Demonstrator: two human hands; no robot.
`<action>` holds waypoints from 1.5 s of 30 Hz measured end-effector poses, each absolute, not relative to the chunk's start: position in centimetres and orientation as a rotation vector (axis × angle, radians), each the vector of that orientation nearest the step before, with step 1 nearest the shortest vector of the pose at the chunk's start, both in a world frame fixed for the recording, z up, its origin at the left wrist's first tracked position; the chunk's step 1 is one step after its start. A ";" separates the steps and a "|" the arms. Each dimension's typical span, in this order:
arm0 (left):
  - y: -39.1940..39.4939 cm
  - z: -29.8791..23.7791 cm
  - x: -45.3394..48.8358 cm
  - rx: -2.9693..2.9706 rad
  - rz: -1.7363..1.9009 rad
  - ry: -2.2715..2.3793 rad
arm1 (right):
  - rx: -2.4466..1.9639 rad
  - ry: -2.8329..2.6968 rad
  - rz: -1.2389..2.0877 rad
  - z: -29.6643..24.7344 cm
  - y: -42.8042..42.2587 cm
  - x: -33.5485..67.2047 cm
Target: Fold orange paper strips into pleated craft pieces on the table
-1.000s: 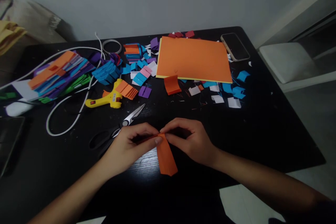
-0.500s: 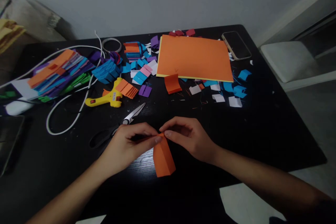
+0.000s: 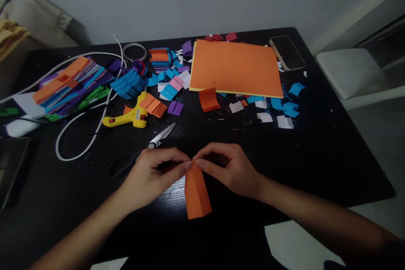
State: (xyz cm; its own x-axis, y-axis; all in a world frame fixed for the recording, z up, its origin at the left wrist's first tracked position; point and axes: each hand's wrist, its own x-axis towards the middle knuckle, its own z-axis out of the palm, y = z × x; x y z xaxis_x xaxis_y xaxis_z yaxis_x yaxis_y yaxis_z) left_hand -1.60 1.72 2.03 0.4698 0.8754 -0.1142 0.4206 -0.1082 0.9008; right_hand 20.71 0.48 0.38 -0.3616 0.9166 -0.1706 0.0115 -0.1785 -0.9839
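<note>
An orange paper strip (image 3: 197, 194) with a lengthwise crease hangs over the near part of the black table. My left hand (image 3: 158, 173) pinches its top edge between thumb and fingers from the left. From the right, my right hand (image 3: 229, 166) pinches the same edge, the two sets of fingertips nearly meeting. Just beyond my left hand lie scissors (image 3: 161, 136) with their blades pointing away; part of the black handle is hidden behind that hand. A small curled orange paper piece (image 3: 209, 100) rests farther off, by the front edge of a large orange sheet (image 3: 237, 67).
A yellow glue gun (image 3: 126, 119) lies at left, beside a looping white cable (image 3: 60, 158) and stacks of folded coloured paper (image 3: 76, 86). A phone (image 3: 287, 52) sits at the back right. Blue and white paper scraps (image 3: 284, 122) are scattered right of centre. A wall (image 3: 177, 4) stands behind.
My fingertips have closed in together at the strip's top edge, the right ones shifting slightly left. The strip hangs a little lower and straighter.
</note>
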 end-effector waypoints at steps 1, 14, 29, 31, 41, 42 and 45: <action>1.7 2.0 -1.6 1.721 0.585 1.122 | -1.121 -1.344 1.657 0.4 0.5 20.7; 1.6 1.8 -1.6 1.786 0.651 1.145 | -1.148 -1.283 1.645 0.1 0.1 20.6; 1.3 1.6 -1.2 1.830 0.697 1.192 | -1.180 -1.279 1.518 0.3 0.3 20.6; 1.3 1.5 -1.2 1.844 0.700 1.195 | -1.184 -1.275 1.522 0.3 0.3 20.6; 1.3 1.5 -1.5 1.882 0.683 1.147 | -1.189 -1.286 1.575 0.7 0.6 20.9; 1.2 1.5 -1.5 1.879 0.684 1.146 | -1.186 -1.286 1.575 0.7 0.5 20.9; 1.2 1.4 -1.5 1.869 0.695 1.143 | -1.185 -1.283 1.572 0.5 0.4 20.8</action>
